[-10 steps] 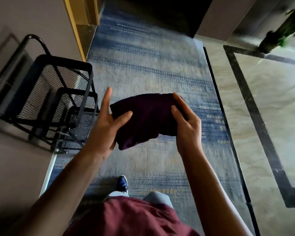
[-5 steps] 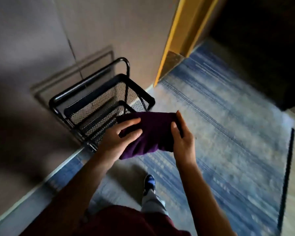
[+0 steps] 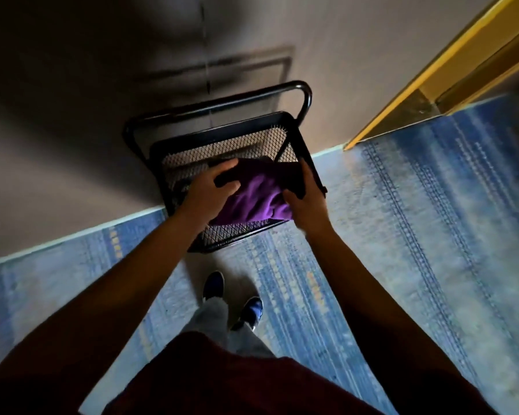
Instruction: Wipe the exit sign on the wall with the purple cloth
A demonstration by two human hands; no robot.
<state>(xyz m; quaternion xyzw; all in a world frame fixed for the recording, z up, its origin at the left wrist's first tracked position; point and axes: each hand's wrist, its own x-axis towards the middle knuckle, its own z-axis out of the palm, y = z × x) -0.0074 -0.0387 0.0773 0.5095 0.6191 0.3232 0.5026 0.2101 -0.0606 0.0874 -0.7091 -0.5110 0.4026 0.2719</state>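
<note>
The purple cloth (image 3: 256, 199) is folded and held between both hands above the top mesh shelf of a black wire cart (image 3: 222, 145). My left hand (image 3: 206, 190) grips its left side, fingers over the top. On the cloth's right edge my right hand (image 3: 307, 202) holds it with the thumb on top. Whether the cloth touches the shelf I cannot tell. No exit sign is in view.
The cart stands against a beige wall (image 3: 102, 100), its handle (image 3: 219, 107) toward the wall. A yellow door frame (image 3: 432, 73) is at the upper right. Blue patterned carpet (image 3: 417, 235) covers the floor. My shoes (image 3: 213, 284) are just in front of the cart.
The view has swung left to face the cart and wall. Both hands with the cloth, earlier over the carpet beside the cart, are now over its top shelf.
</note>
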